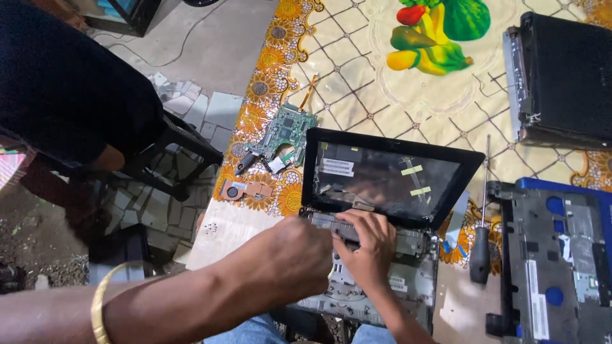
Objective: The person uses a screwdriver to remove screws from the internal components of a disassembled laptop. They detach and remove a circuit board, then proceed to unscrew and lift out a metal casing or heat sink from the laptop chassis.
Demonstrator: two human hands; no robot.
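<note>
From the head camera we see our hands meet on the gutted grey laptop base point(408, 280), which lies near us on the patterned tablecloth point(357, 83), its black screen point(389, 175) tilted up behind. Our left hand point(290, 258) is curled into a loose fist; our right hand point(366, 245) presses bunched fingers on the hinge edge. A screwdriver point(481, 242) lies just right, a green circuit board point(284, 134) far left.
</note>
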